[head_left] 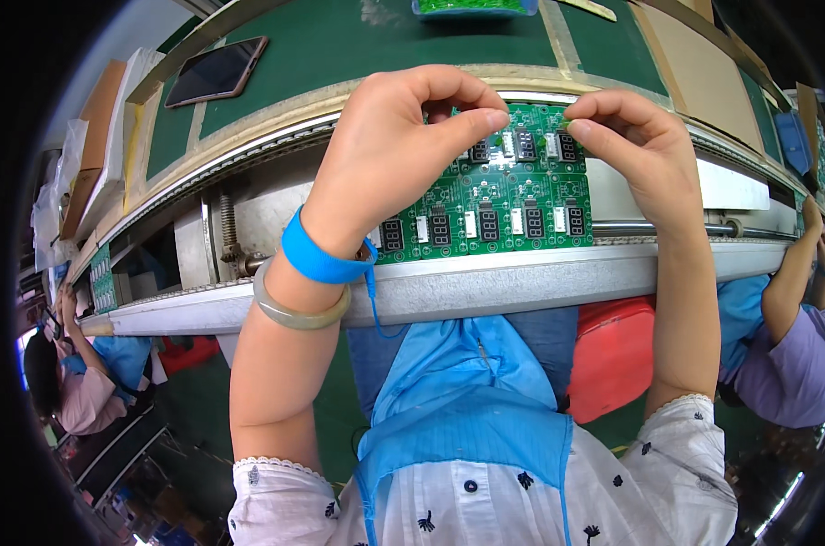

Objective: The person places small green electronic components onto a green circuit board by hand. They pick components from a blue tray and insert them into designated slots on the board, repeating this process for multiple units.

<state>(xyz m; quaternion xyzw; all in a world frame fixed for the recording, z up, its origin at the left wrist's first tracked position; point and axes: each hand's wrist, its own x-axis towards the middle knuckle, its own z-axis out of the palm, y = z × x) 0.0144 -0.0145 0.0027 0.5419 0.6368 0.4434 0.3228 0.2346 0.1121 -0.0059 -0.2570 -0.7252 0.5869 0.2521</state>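
A green circuit board panel (503, 193), with rows of black digit displays and white connectors, lies across the conveyor rails in front of me. Over its far left part my left hand (396, 136) is closed, thumb and forefinger pinched together at the tips. Whatever those tips hold is hidden or too small to name. At the panel's far right corner my right hand (644, 150) pinches a tiny green part between thumb and forefinger, close to the board. A blue wrist strap (319, 255) with a cord and a pale bangle (298, 309) circle my left wrist.
The near metal rail (485, 282) runs between me and the panel. Beyond the far rail, a phone (217, 71) lies on the green bench, and a blue tray (474, 9) holds small green parts. Co-workers sit at both sides; another board (101, 280) lies far left.
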